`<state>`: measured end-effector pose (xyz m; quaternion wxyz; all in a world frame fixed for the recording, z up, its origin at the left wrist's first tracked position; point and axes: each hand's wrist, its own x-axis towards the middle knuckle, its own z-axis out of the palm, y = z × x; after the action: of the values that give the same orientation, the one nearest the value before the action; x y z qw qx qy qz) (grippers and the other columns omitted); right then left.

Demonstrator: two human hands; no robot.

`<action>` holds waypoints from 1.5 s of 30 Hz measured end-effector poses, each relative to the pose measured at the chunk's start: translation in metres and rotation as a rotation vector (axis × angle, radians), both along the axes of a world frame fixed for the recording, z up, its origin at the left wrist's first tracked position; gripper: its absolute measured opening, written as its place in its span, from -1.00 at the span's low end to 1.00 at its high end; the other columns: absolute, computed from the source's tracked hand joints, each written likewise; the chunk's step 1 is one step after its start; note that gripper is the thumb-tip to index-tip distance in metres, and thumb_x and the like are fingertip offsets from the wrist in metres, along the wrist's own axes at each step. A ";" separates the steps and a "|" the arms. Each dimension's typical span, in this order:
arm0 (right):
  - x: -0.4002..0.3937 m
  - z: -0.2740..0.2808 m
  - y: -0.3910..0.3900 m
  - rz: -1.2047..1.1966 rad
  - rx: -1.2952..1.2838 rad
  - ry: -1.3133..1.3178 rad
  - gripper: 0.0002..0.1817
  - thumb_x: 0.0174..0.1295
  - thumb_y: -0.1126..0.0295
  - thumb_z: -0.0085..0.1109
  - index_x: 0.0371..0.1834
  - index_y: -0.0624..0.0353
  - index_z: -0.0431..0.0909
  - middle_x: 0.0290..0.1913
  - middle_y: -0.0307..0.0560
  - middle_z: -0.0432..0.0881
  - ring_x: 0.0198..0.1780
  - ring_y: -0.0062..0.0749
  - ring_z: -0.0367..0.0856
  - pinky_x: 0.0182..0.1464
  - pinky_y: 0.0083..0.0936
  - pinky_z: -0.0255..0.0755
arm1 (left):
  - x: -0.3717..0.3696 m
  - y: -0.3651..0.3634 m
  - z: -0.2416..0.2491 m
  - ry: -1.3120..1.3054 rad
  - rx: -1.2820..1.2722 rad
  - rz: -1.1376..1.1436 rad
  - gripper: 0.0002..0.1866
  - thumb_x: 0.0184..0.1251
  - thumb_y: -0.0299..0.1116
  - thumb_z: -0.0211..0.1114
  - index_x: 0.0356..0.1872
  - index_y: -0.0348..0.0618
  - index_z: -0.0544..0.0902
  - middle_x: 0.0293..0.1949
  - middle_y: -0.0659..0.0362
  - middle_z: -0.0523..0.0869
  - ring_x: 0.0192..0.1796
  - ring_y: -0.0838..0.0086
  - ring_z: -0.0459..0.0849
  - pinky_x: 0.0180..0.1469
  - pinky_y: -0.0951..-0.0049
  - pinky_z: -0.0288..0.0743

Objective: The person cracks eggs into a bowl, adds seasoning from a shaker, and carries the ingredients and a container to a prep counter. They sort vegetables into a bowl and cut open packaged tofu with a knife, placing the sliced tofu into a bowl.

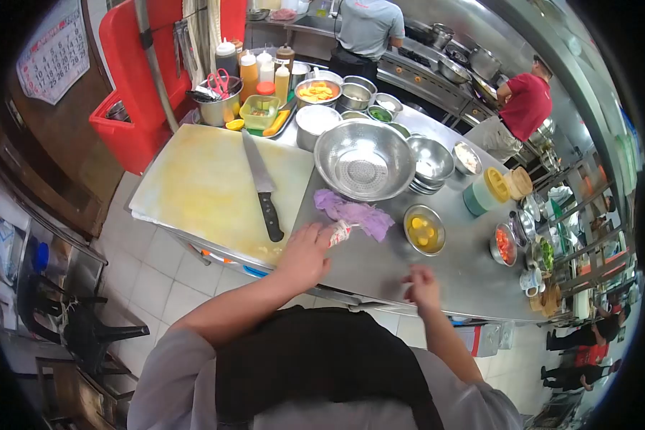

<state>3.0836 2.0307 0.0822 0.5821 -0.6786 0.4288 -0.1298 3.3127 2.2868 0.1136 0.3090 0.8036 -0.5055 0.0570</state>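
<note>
The left hand (304,252) touches a printed packet (340,233), grip unclear; the right hand (423,287) is curled, contents unclear, near the egg bowl (424,246), probably set for easy reach.

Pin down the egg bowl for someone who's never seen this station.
On the steel counter, find the big perforated bowl, right of the cutting board. The egg bowl is the small round metal one just right of it and nearer the wearer. It holds loose yellow yolks; the small bowl farther right holds red pieces.
</note>
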 end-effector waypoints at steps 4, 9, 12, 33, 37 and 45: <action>0.074 -0.011 0.017 0.278 -0.724 -0.062 -0.56 0.39 0.28 0.13 0.27 0.24 0.43 -0.06 0.20 0.67 -0.12 -0.05 0.71 -0.10 -0.23 0.60 | -0.016 0.032 0.038 0.149 -0.089 0.017 -0.39 0.13 -0.36 0.42 0.23 -0.28 0.44 0.13 -0.12 0.56 0.13 -0.03 0.57 0.19 0.15 0.48; 0.163 -0.004 0.011 0.288 -0.947 0.126 -0.54 0.37 0.22 0.05 0.24 0.25 0.47 0.15 0.32 0.54 0.11 0.23 0.57 0.16 -0.10 0.48 | -0.032 0.093 0.051 0.375 -0.070 0.259 -0.46 0.21 -0.31 0.42 0.19 -0.28 0.51 0.07 -0.10 0.62 0.00 0.12 0.69 0.07 0.21 0.57; 0.187 -0.012 0.012 0.402 -0.959 0.268 -0.59 0.39 0.13 0.01 0.10 0.23 0.52 0.14 0.28 0.52 0.07 0.20 0.59 0.10 -0.06 0.51 | -0.045 0.145 0.032 0.530 -0.041 0.486 -0.49 0.24 -0.28 0.41 0.17 -0.28 0.53 0.04 -0.08 0.66 -0.03 0.20 0.73 0.02 0.24 0.60; 0.133 0.034 0.054 0.244 -1.376 0.072 -0.69 0.38 0.32 0.13 0.12 0.18 0.51 -0.19 0.07 0.66 -0.28 -0.03 0.68 -0.19 -0.20 0.59 | -0.109 0.416 -0.176 1.092 0.414 0.778 -0.47 0.29 -0.05 0.37 0.13 -0.24 0.59 -0.12 -0.03 0.78 -0.09 0.13 0.78 0.00 0.22 0.63; 0.064 0.014 0.121 0.115 -0.604 -0.045 -0.84 0.39 0.40 0.19 -0.06 0.22 0.59 -0.37 -0.15 0.64 -0.42 -0.57 0.60 -0.36 -0.59 0.52 | -0.090 0.534 -0.276 0.937 0.742 0.620 -0.48 0.26 -0.05 0.39 0.08 -0.24 0.60 -0.18 -0.08 0.77 -0.08 0.10 0.76 0.02 0.17 0.62; 0.045 -0.056 0.238 0.391 -0.018 0.654 -0.77 0.26 0.31 0.12 -0.14 0.20 0.63 -0.36 -0.13 0.69 -0.45 -0.46 0.67 -0.44 -0.53 0.50 | -0.039 0.704 -0.321 0.855 0.304 1.284 -0.51 0.41 -0.04 0.24 0.09 -0.29 0.62 -0.18 -0.14 0.78 -0.12 0.08 0.77 -0.02 0.21 0.59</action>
<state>3.1283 2.2686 0.0264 0.4221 -0.7584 0.4530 0.2033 3.2735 2.9906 -0.2078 0.2699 0.9241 0.2184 -0.1596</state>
